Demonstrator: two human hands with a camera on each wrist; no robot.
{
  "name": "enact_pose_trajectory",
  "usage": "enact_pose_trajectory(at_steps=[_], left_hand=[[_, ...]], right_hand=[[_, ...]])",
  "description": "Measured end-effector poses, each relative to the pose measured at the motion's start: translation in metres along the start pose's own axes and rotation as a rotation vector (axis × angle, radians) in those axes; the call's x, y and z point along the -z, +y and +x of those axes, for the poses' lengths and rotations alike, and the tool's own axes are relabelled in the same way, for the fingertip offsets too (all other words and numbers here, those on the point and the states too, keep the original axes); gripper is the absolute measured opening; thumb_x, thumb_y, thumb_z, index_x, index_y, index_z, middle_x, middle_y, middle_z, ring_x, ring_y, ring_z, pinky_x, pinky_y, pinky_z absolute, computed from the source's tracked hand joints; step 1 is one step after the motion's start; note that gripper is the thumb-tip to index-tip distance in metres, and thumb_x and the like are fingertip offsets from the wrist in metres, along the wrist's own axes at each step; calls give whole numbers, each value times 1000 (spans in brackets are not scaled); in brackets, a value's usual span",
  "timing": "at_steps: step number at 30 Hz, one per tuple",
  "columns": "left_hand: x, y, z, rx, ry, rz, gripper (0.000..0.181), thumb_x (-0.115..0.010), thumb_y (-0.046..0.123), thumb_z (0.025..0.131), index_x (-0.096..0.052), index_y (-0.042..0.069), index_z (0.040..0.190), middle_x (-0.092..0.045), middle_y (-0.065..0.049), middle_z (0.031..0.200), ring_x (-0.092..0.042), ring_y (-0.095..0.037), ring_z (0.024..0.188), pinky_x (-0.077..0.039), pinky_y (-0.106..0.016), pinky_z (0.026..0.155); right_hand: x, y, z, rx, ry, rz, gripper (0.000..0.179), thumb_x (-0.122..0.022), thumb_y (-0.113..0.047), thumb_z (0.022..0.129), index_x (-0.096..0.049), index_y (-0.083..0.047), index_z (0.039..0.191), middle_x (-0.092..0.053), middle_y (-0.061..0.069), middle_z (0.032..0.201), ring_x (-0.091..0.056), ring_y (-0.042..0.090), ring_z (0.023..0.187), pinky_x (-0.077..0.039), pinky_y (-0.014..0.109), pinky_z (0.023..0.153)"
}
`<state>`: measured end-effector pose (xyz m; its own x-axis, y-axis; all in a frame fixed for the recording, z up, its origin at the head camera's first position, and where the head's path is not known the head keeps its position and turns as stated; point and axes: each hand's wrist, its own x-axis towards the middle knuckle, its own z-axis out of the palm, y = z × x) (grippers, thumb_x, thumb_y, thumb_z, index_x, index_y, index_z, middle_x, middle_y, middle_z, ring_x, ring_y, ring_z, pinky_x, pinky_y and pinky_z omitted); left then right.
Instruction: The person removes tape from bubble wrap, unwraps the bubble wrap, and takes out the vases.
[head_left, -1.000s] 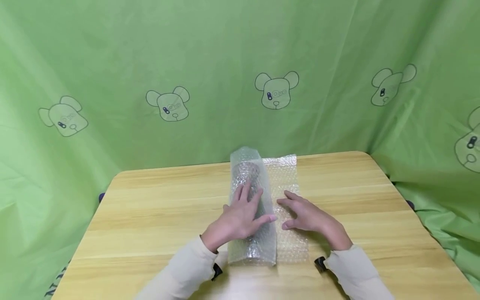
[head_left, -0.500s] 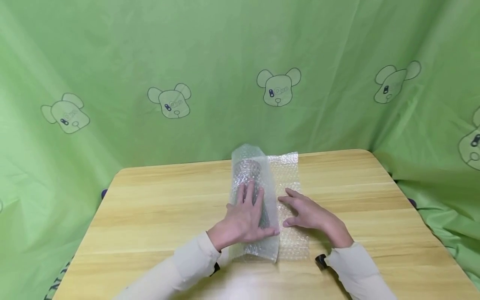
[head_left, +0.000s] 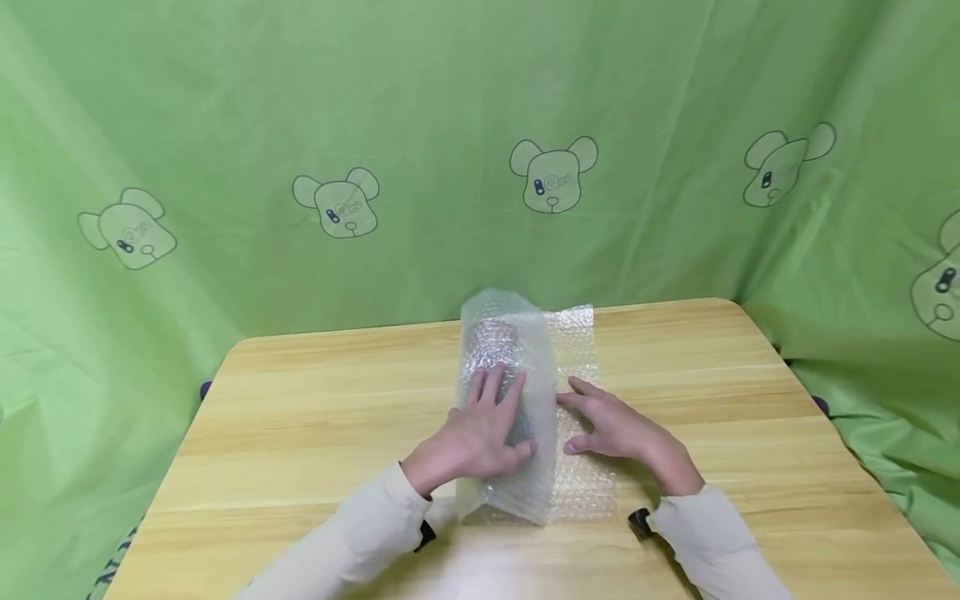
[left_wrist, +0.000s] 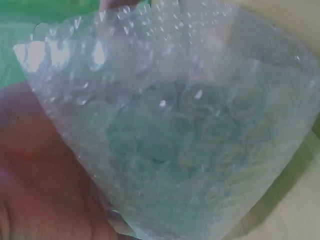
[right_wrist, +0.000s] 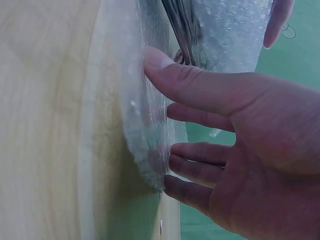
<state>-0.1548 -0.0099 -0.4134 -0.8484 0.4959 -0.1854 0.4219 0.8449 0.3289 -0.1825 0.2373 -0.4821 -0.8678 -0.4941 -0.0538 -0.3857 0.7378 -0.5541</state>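
A sheet of bubble wrap (head_left: 538, 350) is folded over a roundish dark-greenish object (head_left: 493, 333), whose kind I cannot tell through the plastic. In the right wrist view, brown strands (right_wrist: 182, 30) show inside the fold. My left hand (head_left: 480, 437) rests on top of the bundle, fingers spread and fairly straight. The left wrist view is mostly filled by the wrap's end (left_wrist: 175, 150). To the right, my right hand (head_left: 622, 425) touches the flat part of the sheet with fingertips and thumb, holding it down against the table.
The wooden table (head_left: 322, 417) extends on both sides of the wrap. Behind and around it hangs a green curtain (head_left: 435, 100) with printed bear heads. Dark wrist devices (head_left: 640, 523) sit under both sleeves.
The wrap's upper layer has spread further right over the flat part, and its near edge has lifted. My left hand shifted slightly and its thumb drew in; the right hand has hardly moved.
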Motion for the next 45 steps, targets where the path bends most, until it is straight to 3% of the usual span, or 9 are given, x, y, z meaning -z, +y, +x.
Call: enact_pose_trajectory(at_steps=[6, 13, 20, 28, 36, 45], left_hand=[[0, -9, -3, -39, 8, -95, 94, -66, 48, 97, -10, 16, 166, -1, -19, 171, -2, -44, 155, -41, -75, 102], [0, -21, -7, -112, 54, -177, 91, -67, 39, 97, -15, 9, 165, -2, -22, 170, -3, -46, 154, -41, -68, 107], [4, -34, -11, -177, 77, -310, 93, -69, 32, 96, -12, 8, 165, 3, -22, 170, -2, -44, 155, -25, -63, 119], [3, -49, -13, -222, 114, -444, 96, -68, 30, 96, -5, 13, 166, 4, -17, 171, -10, -39, 154, -28, -64, 117], [-1, -61, -14, -266, 146, -492, 94, -66, 31, 96, -6, 12, 166, 1, -20, 170, -16, -42, 153, -28, -67, 115], [-7, -81, -20, -327, 232, -610, 94, -62, 20, 93, -3, 11, 166, 3, -20, 170, -8, -39, 155, -22, -70, 116]], right_hand=[[-1, 1, -2, -5, -6, 7, 76, -85, -22, 83, -52, 3, 146, -24, 39, 158, -32, 61, 139, -31, 72, 111], [-2, 2, -2, -2, -1, -5, 77, -85, -22, 83, -51, 4, 146, -25, 39, 158, -34, 60, 139, -32, 70, 112], [0, 2, -3, -15, -3, -5, 77, -85, -21, 83, -51, 3, 147, -24, 38, 159, -34, 59, 139, -32, 70, 112], [1, 3, -3, -17, 0, -3, 76, -85, -21, 83, -51, 3, 146, -24, 38, 159, -33, 59, 140, -32, 69, 113], [3, 3, -5, -21, -1, 4, 76, -85, -21, 84, -51, 3, 147, -24, 37, 159, -32, 59, 140, -32, 68, 113], [1, -2, -5, -17, -17, 20, 76, -83, -22, 86, -49, 2, 149, -21, 36, 161, -30, 57, 143, -31, 68, 114]])
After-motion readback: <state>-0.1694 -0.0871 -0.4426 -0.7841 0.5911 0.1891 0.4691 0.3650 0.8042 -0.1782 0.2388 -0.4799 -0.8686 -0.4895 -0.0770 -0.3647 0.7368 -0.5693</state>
